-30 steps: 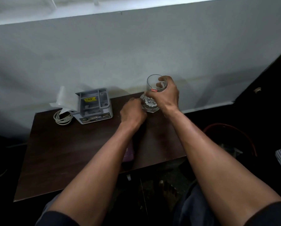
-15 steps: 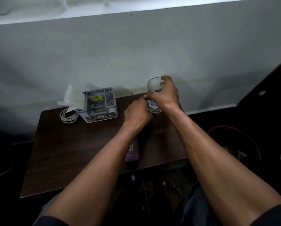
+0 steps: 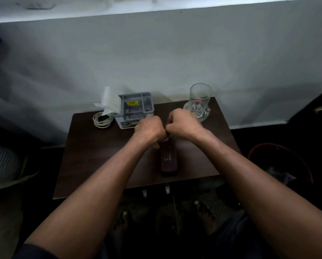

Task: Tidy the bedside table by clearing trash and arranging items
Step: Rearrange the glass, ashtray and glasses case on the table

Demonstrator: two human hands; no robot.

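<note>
Both hands are curled shut, left hand (image 3: 150, 126) and right hand (image 3: 182, 122) meeting over the far end of the dark case (image 3: 168, 157); whether either actually grips it I cannot tell. Glass (image 3: 200, 98) stands free at the bedside table's (image 3: 100, 156) back corner. Cable (image 3: 102, 119), tissue (image 3: 108, 101) and grey box (image 3: 135, 107) look arranged, so the case seems what remains.

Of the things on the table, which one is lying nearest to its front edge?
The dark purple case; it lies lengthwise just below both hands, others sit near the wall.
</note>
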